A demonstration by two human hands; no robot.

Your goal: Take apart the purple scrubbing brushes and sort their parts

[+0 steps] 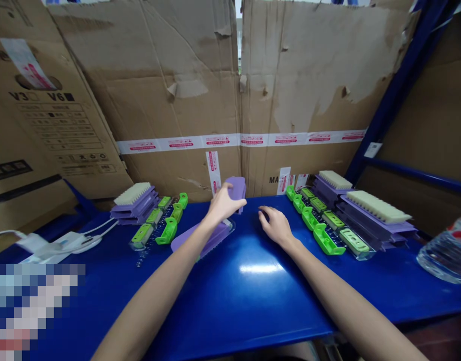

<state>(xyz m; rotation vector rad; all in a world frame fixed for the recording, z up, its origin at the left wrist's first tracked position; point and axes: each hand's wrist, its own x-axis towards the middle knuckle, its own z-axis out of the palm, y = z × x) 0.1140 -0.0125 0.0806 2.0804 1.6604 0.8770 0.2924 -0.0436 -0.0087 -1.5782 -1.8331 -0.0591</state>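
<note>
My left hand [223, 201] is closed on a small purple plastic piece [237, 187], held tilted above the table near the cardboard. Below that wrist lies a long purple plastic part [214, 239] with a clear rim at its far end, partly covered by my forearm. My right hand [276, 223] rests on the blue table with its fingers apart and slightly bent, holding nothing. To its right runs a row of bright green curved handles [309, 219]. Beside them sit green-topped clear pieces [333, 219]. Similar green handles [168, 229] and green-topped pieces [142, 234] stand to the left.
Stacked purple parts topped with cream bristle blocks stand at left [134, 194] and right [379, 206]. A white power strip [61, 244] with cables lies far left, a water bottle [448, 250] far right. Cardboard [178, 100] walls the back of the blue table [234, 311].
</note>
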